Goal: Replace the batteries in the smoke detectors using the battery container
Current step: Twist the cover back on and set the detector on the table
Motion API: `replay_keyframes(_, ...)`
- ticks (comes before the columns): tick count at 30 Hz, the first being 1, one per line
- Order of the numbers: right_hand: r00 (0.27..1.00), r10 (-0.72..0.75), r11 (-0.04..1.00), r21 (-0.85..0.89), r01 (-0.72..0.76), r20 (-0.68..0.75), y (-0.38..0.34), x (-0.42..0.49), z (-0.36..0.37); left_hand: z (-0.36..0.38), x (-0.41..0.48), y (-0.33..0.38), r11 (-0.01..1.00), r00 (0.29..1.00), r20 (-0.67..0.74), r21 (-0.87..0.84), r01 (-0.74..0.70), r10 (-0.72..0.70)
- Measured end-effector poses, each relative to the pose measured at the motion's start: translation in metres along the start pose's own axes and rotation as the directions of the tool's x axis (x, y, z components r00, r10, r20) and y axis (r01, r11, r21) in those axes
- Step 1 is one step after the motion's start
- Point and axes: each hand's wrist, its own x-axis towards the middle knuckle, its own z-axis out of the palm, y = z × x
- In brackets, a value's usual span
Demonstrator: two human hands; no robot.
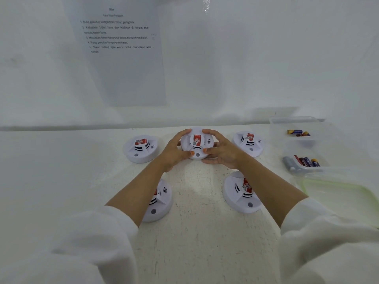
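Observation:
Several white round smoke detectors with red labels lie on the white table. My left hand [174, 149] and my right hand [221, 151] grip the middle detector [196, 142] at the back from both sides, thumbs on its near rim. Other detectors sit at the back left [141, 149], back right [248, 142], front left [161, 201] and front right [242, 192]; my left forearm covers part of the front left one. At the right, a clear battery container [295, 121] holds a few batteries [298, 133]. A nearer clear container [297, 161] holds more batteries [308, 161].
A clear lid with a green rim [340, 187] lies at the right front. A printed instruction sheet [123, 54] hangs on the white wall behind the table. The table's near middle [205, 232] lies between my forearms.

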Motion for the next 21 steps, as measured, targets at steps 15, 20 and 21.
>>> replay_keyframes(15,1.000,0.006,1.000,0.001,-0.006,0.005,-0.0002,0.0001,-0.0004,0.0016,0.0000,0.0007,1.000,1.000,-0.009,0.001,-0.011,0.011)
replay_keyframes(20,1.000,0.004,1.000,0.002,-0.004,0.001,-0.0005,-0.0002,0.0005,0.0009,0.0000,0.0003,1.000,1.000,-0.005,-0.002,-0.009,0.009)
replay_keyframes(21,1.000,0.004,1.000,0.002,-0.004,0.002,-0.0007,-0.0002,0.0003,0.0009,-0.0001,0.0005,1.000,1.000,-0.005,0.000,-0.008,0.008)
